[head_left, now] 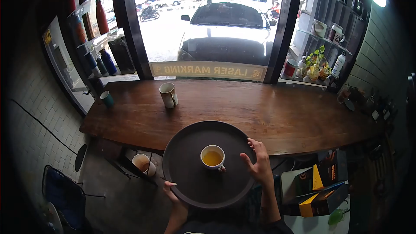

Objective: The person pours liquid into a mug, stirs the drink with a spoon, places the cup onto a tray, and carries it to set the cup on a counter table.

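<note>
A round dark serving tray (186,169) is in front of me, its far part overlapping the table's near edge in view. On it sits a white cup (222,152) of yellow liquid, its handle toward me. My left hand (171,194) grips the tray's near-left rim, thumb on top and the other fingers hidden beneath. At the right rim is my right hand (260,164), fingers stretched out and thumb apart over the tray. Whether it touches the rim I cannot tell.
On the wooden table (242,104) stand a tall mug (168,95) and a small green cup (106,99). Dark boxes with yellow parts (320,186) lie at lower right. A blue chair (65,195) and a bucket (143,164) are at lower left. Shelves hold bottles (101,17) and mugs (319,28).
</note>
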### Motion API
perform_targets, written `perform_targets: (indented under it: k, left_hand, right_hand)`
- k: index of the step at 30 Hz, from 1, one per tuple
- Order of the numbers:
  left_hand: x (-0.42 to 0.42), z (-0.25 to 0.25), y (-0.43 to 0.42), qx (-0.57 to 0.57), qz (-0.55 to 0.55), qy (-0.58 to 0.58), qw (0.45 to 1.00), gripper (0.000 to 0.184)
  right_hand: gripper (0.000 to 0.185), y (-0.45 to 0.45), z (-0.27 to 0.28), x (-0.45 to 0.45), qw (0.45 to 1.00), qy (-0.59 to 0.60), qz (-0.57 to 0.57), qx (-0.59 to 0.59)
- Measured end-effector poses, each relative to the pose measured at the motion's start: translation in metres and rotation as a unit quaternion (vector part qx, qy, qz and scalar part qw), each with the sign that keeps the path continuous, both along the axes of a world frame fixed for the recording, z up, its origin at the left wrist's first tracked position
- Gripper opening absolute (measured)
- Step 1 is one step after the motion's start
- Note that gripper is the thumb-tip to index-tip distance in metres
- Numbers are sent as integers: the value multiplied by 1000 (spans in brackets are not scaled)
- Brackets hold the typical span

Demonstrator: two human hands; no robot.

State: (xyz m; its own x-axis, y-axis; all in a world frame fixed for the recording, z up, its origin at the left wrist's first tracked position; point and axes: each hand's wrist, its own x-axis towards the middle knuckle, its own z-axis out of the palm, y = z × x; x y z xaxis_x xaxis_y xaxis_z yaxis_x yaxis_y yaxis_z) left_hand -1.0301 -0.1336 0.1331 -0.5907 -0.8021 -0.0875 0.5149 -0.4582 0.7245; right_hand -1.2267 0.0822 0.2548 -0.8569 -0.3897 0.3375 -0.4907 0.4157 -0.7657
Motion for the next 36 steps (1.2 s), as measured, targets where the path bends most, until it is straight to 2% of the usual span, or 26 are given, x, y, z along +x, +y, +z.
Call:
perform_targets:
  k: [1, 2, 4, 5, 7, 8, 10, 12, 14, 17, 18, 20, 22, 23, 24, 25, 26, 28, 29, 30, 34, 36]
  left_hand:
    - [-4, 3, 5, -1, -3, -1, 1000, 34]
    - [-8, 7, 10, -33, -22, -7, 999, 32]
    - [-15, 5, 15, -81, -52, -15, 995, 33]
    - [-18, 0, 15, -96, -64, -17, 993, 34]
    - [-20, -34, 3, -3, -43, 14, 999, 29]
    - [-22, -31, 5, -3, -46, 15, 999, 29]
    - [-25, -8, 17, -116, -50, -74, 989, 33]
    - [-28, 15, 28, -226, -51, -160, 960, 38]
    - [-29, 18, 30, -278, -50, -203, 938, 41]
    - [-26, 0, 24, -257, -39, -148, 954, 34]
    - [-21, -30, 15, -474, 89, -198, 853, 38]
    - [-21, -62, 7, -653, 211, -236, 688, 60]
    - [-22, -72, 5, -569, 131, -138, 800, 50]
    - [-25, -66, 7, -569, 132, -138, 800, 50]
    - [-30, -60, 7, -313, 30, -60, 947, 29]
    - [-34, -53, 8, -26, -76, 25, 996, 21]
    - [-33, -44, 10, -26, -75, 25, 997, 21]
    - [-26, -20, 16, -42, -111, -41, 992, 40]
    - [-28, -4, 20, -42, -110, -42, 992, 40]
    - [-32, 14, 24, -2, -101, -31, 994, 47]
    - [-37, 28, 27, 52, -97, -28, 994, 68]
    - [-36, 29, 27, 71, -91, -29, 993, 72]
  right_hand:
    - [74, -5, 3, -2, 992, -34, 106, -61]
    - [74, -10, 2, -2, 992, -34, 102, -62]
    - [102, -23, -3, -6, 982, 52, 182, -4]
    - [102, -28, -5, -8, 983, 53, 177, -4]
    - [113, -36, -11, -16, 974, 25, 214, 64]
    - [113, -40, -15, -19, 975, 25, 211, 64]
    - [111, -45, -22, -24, 970, -11, 224, 92]
    - [106, -48, -23, -29, 969, 5, 226, 103]
    - [102, -51, -25, -35, 967, -3, 212, 138]
    - [97, -53, -26, -37, 967, 11, 211, 140]
    - [97, -54, -23, -36, 966, 12, 214, 141]
    - [94, -55, -15, -35, 969, 8, 200, 142]
    - [91, -55, -15, -36, 970, 12, 200, 136]
    - [89, -55, -15, -37, 971, 15, 199, 128]
    - [89, -55, -15, -38, 971, 15, 199, 129]
    - [87, -56, -15, -39, 974, 27, 189, 125]
    - [85, -56, -15, -40, 976, 41, 178, 122]
    - [83, -54, -12, -48, 981, 56, 158, 96]
    - [83, -53, -6, -51, 985, 46, 146, 80]
    - [84, -52, 5, -55, 987, 44, 135, 76]
    - [87, -44, 36, -84, 991, 74, 101, 46]
    - [81, -37, 57, -99, 992, -95, 79, 33]
